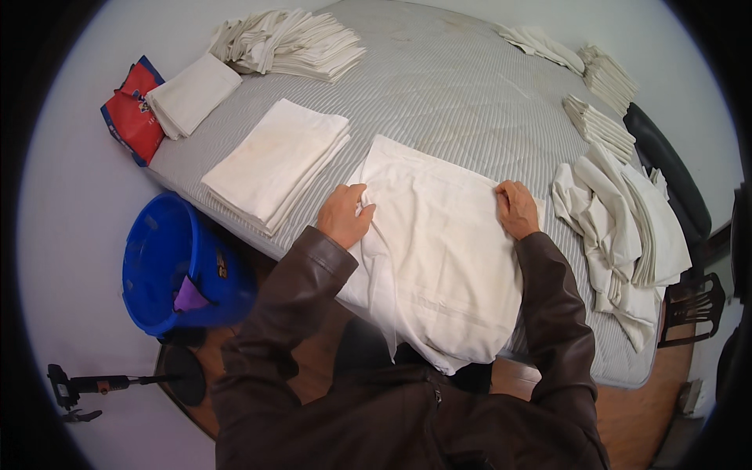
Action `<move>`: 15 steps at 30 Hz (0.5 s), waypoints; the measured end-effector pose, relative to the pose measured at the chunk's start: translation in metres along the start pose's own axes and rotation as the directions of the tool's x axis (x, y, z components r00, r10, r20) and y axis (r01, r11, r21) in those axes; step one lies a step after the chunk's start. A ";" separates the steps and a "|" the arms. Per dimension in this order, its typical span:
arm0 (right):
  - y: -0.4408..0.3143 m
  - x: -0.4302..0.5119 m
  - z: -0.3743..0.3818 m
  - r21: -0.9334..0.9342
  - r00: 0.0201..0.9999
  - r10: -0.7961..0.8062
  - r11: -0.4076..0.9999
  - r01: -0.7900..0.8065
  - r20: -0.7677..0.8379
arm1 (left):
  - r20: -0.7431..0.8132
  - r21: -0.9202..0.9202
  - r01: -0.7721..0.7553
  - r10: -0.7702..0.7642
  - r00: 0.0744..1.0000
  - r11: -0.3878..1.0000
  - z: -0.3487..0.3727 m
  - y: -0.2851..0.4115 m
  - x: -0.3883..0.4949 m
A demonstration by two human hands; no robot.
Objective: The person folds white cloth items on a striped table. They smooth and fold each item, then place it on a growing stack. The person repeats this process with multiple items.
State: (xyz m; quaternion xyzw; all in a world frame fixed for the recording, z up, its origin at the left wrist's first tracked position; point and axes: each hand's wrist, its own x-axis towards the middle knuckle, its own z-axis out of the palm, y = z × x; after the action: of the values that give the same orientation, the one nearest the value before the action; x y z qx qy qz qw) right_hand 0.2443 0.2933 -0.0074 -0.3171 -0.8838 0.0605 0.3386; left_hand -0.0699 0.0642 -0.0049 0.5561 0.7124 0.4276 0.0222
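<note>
A cream-white cloth (446, 247) lies before me on a striped mattress (452, 106), its near end draping over the edge towards my lap. My left hand (346, 214) pinches the cloth's left side between thumb and fingers. At the cloth's right edge, my right hand (517, 208) has its fingers curled down onto the fabric; the fingertips are partly hidden, but they appear to grip it. Shallow wrinkles run down the middle of the cloth. Left of my left hand rests a stack of folded cream cloths (276, 161).
A blue bucket (191, 264) holding something purple stands below the mattress's left edge. Further back are a folded pile (194, 94), a red bag (135, 111) and a large cloth heap (294, 44). Rumpled cloths (617, 229) lie to the right, near a wooden chair (696, 311).
</note>
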 end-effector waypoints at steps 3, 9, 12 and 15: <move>0.002 0.002 -0.003 0.019 0.998 -0.011 1.000 0.010 0.062 | 0.053 -0.019 0.065 -0.064 0.997 0.998 -0.001 0.000 0.003; -0.014 0.014 -0.035 0.027 0.935 0.054 0.997 -0.068 0.352 | -0.101 0.064 0.022 -0.016 0.995 0.998 0.011 0.000 -0.003; -0.035 0.030 -0.059 -0.037 0.848 0.091 0.996 -0.084 0.522 | -0.160 0.092 -0.028 0.042 0.986 0.995 0.016 -0.002 -0.006; -0.063 0.048 -0.063 -0.020 0.794 0.055 0.998 -0.054 0.605 | -0.166 0.111 -0.030 0.049 0.985 0.993 0.018 -0.003 -0.007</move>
State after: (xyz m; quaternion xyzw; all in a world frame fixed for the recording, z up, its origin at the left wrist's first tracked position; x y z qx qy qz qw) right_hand 0.2242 0.2659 0.0879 -0.3068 -0.9362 0.1674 0.0362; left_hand -0.0605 0.0689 -0.0210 0.5323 0.7226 0.4343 -0.0768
